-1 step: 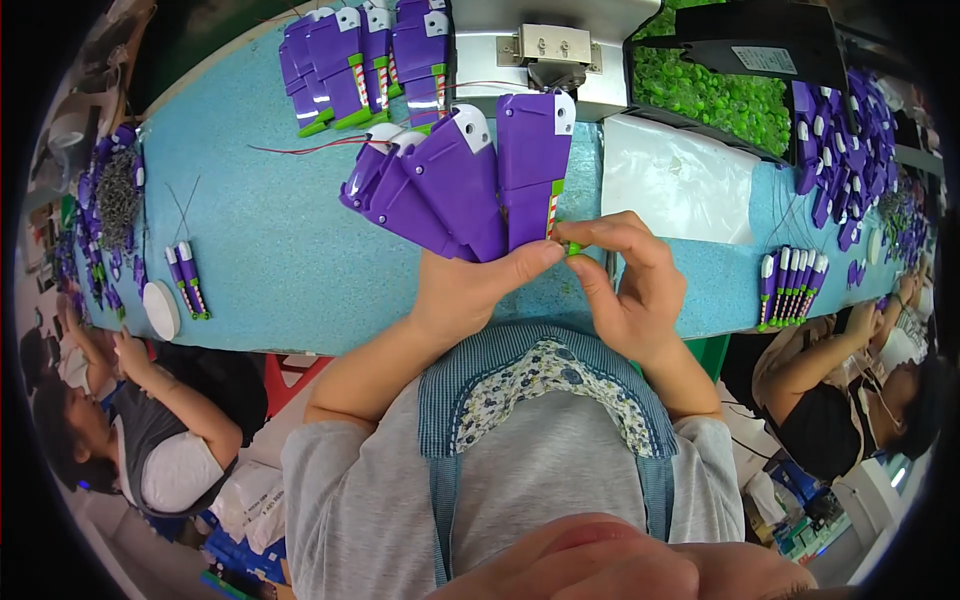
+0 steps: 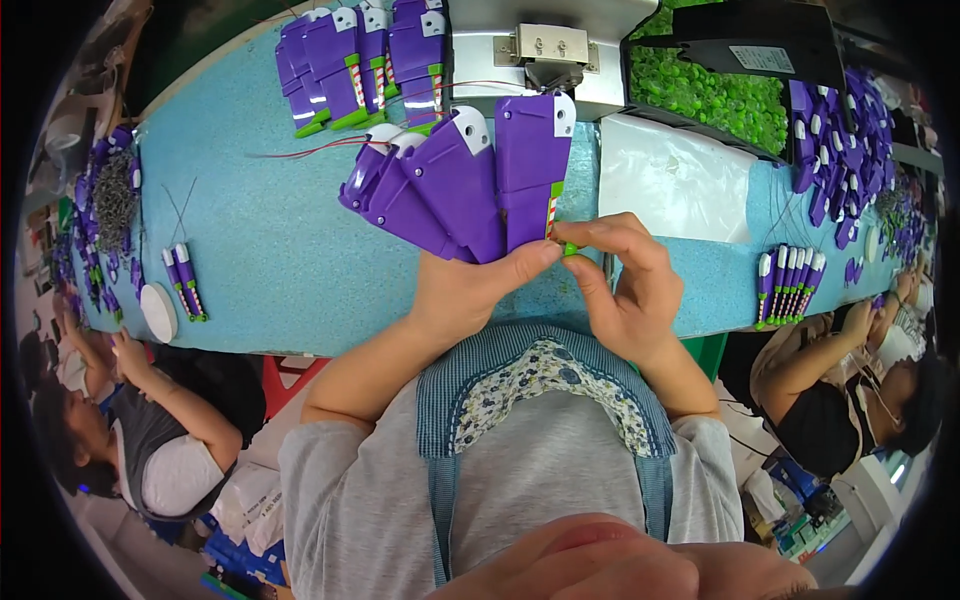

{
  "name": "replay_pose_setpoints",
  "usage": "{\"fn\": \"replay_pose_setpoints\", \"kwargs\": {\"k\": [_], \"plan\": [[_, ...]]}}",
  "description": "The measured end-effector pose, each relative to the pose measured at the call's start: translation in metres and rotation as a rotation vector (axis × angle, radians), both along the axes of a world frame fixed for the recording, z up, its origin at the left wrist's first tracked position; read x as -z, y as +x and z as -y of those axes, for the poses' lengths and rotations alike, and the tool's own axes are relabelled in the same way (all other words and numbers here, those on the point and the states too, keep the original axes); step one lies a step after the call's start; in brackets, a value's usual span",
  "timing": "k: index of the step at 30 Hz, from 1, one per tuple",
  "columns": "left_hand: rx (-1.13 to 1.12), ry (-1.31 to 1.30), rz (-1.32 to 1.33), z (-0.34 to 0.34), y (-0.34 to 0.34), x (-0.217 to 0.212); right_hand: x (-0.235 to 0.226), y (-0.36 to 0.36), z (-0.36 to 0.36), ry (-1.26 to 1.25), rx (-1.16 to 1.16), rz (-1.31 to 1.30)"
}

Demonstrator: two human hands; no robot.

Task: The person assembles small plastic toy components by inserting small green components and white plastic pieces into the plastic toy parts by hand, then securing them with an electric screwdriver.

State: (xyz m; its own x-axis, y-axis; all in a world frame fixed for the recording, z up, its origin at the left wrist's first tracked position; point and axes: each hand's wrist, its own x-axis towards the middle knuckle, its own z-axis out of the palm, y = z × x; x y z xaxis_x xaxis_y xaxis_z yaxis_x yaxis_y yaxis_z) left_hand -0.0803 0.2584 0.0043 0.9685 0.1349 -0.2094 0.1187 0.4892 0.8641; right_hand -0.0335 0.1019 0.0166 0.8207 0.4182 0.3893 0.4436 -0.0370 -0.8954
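Note:
My left hand [image 2: 462, 298] is closed on the lower ends of several purple plastic wing-shaped parts [image 2: 455, 185], fanned out with white tips away from me. Rightmost in the fan stands a nearly upright purple wing part [image 2: 526, 160], its right edge carrying a red-and-white striped strip and green trim. My right hand [image 2: 640, 290] pinches a small green plastic piece [image 2: 570, 249] between thumb and forefinger, beside the base of that rightmost part. My left thumb tip is close to the piece; whether it joins the wing part cannot be told. Thin red wires trail left from the fan.
More purple wing parts [image 2: 330, 65] lie at the far left of the blue tabletop [image 2: 270, 220]. Beyond my hands are a metal fixture [image 2: 553, 45], a clear plastic sheet [image 2: 675, 180] and a bin of green pieces [image 2: 700, 90]. Co-workers sit at both sides.

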Motion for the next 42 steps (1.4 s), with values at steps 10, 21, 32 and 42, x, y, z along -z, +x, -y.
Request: {"fn": "replay_pose_setpoints", "kwargs": {"k": [10,21,32,42], "plan": [[0.04,-0.396,-0.067,0.003,0.002,-0.005,-0.003,0.009,0.004,-0.062,-0.027,0.075],[0.011,-0.13,0.057,-0.01,-0.005,0.014,0.013,0.071,0.085,-0.728,0.392,0.414],[0.034,-0.093,0.062,-0.007,-0.009,0.005,0.014,0.065,0.078,-0.622,0.423,0.422],[-0.024,0.543,0.153,0.004,-0.003,-0.007,-0.002,0.002,0.02,0.194,-0.02,-0.461]]}}
